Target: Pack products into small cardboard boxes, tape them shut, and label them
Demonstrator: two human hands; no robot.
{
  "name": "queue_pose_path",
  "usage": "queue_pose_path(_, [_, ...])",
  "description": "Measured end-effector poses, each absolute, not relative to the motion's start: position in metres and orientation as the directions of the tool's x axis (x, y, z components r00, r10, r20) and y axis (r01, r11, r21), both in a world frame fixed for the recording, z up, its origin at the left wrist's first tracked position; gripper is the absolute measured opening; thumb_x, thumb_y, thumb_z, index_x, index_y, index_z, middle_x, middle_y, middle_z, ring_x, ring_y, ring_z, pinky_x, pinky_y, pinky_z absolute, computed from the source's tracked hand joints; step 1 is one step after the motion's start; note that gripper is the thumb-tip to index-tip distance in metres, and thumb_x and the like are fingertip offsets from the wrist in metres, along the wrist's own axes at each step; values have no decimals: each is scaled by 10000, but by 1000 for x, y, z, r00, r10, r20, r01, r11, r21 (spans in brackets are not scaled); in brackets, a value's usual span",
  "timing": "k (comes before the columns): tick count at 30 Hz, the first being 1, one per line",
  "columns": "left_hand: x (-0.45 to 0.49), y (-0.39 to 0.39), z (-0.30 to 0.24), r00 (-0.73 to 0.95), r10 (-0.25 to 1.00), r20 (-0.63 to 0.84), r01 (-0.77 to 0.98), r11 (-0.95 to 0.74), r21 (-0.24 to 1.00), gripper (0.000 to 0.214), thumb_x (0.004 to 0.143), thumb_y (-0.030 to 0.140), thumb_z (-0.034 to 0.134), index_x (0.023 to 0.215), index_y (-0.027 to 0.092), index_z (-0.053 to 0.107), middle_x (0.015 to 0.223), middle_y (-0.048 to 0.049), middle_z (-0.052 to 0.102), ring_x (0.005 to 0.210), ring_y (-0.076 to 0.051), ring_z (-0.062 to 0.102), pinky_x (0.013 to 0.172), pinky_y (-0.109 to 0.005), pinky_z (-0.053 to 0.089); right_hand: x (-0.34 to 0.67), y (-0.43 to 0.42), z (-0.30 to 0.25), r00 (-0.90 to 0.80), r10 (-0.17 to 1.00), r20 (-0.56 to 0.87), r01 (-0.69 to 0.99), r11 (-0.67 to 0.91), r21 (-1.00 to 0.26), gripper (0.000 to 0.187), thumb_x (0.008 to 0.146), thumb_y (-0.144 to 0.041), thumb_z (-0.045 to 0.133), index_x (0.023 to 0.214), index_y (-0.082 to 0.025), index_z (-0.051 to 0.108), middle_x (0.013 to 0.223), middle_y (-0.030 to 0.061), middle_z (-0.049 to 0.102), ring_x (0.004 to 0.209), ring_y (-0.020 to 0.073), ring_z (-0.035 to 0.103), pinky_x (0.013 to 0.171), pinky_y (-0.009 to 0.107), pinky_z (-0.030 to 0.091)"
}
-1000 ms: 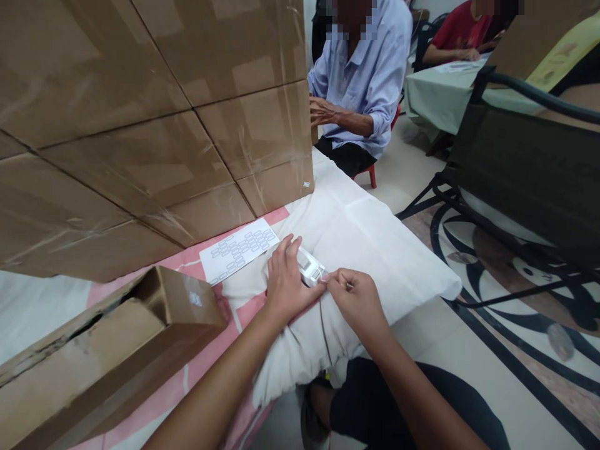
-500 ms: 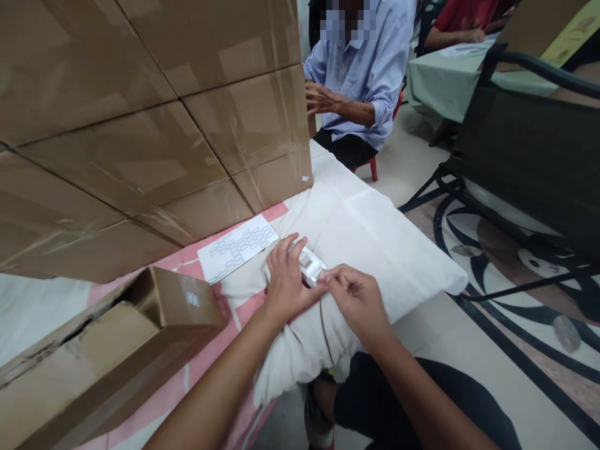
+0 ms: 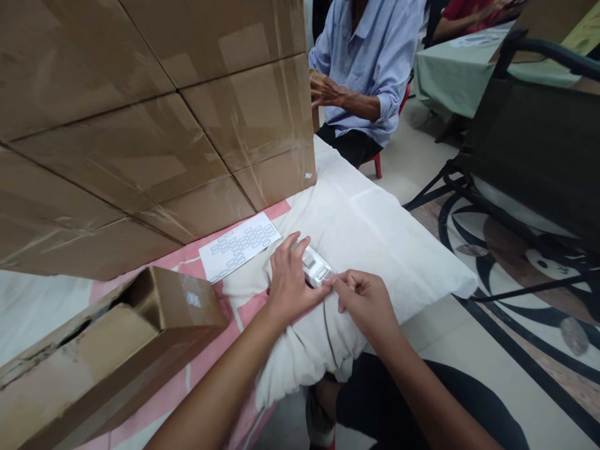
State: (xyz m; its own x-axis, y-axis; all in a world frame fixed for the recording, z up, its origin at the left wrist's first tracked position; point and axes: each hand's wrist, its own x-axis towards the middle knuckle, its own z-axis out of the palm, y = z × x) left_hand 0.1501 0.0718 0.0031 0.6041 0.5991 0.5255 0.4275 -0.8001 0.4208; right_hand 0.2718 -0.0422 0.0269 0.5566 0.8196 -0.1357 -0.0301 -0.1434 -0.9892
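A small white plastic device [image 3: 317,265] with a raised block and a slotted end rests on the white pillow [image 3: 375,231]. My left hand [image 3: 287,281] grips it from the left, fingers along its far side and thumb by the near end. At that near right end, my right hand [image 3: 365,300] is closed in a pinch, its fingertips touching or very close to the device. Whatever may be between those fingertips is too small to make out. Just beyond my left hand lies a white sheet [image 3: 239,245] printed with several small outlined labels.
Taped cardboard boxes [image 3: 154,137] are stacked high at the back left. A partly open carton [image 3: 112,350] stands at the front left on pink-and-white cloth [image 3: 187,256]. Across from me sits a person in a blue shirt [image 3: 370,62]. A dark folding chair [image 3: 539,150] is at right.
The view has shifted slightly. Both hands keep nearly the same hold at the white device, with the right fingers moved a little at its near end.
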Motion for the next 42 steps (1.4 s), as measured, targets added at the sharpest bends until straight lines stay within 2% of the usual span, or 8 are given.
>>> queue_pose_path(6, [147, 77, 1, 630, 586, 509, 379, -804, 458, 954, 727, 497, 813, 1479, 257, 277, 1495, -183, 349, 1434, -368, 354, 1164, -561, 309, 271, -42, 25, 553, 816, -169, -56, -166, -985, 476, 792, -339, 652, 520, -229, 277, 611, 17, 668, 486, 112, 527, 548, 273, 385])
queue_pose_path(10, [145, 81, 1, 653, 602, 459, 267, -750, 605, 914, 805, 643, 700, 1495, 249, 248, 1506, -177, 335, 1454, -358, 330, 1201, -565, 270, 270, -43, 23, 536, 827, -170, -43, -175, -984, 469, 809, -340, 638, 530, -231, 277, 558, -9, 606, 453, 104, 489, 522, 270, 362])
queue_pose_path(13, [148, 80, 4, 589, 742, 322, 337, -587, 736, 751, 909, 529, 601, 1499, 248, 230, 1539, -161, 286, 1499, -325, 258, 1233, -560, 231, 270, -43, 21, 534, 829, -164, -19, -182, -983, 472, 823, -358, 633, 548, -237, 269, 526, -27, 557, 433, 108, 480, 508, 271, 355])
queue_pose_path(16, [150, 80, 8, 577, 791, 201, 378, -478, 793, 794, 854, 421, 672, 1497, 274, 230, 1587, -137, 202, 1544, -317, 154, 1257, -563, 186, 270, -42, 20, 533, 830, -161, -2, -189, -982, 474, 825, -374, 638, 550, -235, 277, 535, -17, 583, 434, 109, 472, 498, 268, 340])
queue_pose_path(24, [148, 82, 5, 567, 821, 61, 378, -325, 867, 1085, 696, 263, 772, 1565, 285, 123, 1603, -156, 251, 1503, -364, 298, 1199, -554, 353, 272, -37, 23, 514, 835, -197, -39, -206, -978, 494, 797, -424, 654, 543, -240, 273, 447, -53, 424, 428, 111, 447, 487, 257, 326])
queue_pose_path(29, [155, 74, 3, 482, 874, 64, 387, -278, 879, 1133, 715, 376, 813, 1575, 261, 85, 1644, -189, 176, 1543, -362, 212, 1236, -581, 266, 273, -38, 19, 521, 835, -179, 3, -212, -977, 478, 815, -437, 625, 546, -239, 284, 426, -54, 424, 413, 106, 428, 494, 260, 313])
queue_pose_path(35, [151, 76, -5, 532, 843, 81, 373, -319, 871, 1089, 763, 360, 794, 1583, 295, 80, 1642, -181, 212, 1530, -364, 269, 1209, -579, 330, 277, -36, 18, 470, 857, -209, -46, -213, -976, 478, 799, -446, 637, 548, -242, 285, 412, -49, 439, 417, 109, 420, 493, 256, 295])
queue_pose_path(42, [152, 66, 3, 519, 852, 66, 313, -262, 913, 979, 845, 369, 681, 1591, 277, 54, 1691, -134, 95, 1578, -317, 95, 1271, -587, 147, 278, -36, 17, 471, 861, -194, -68, -183, -981, 469, 798, -416, 639, 538, -239, 292, 426, -50, 447, 424, 109, 456, 515, 254, 328])
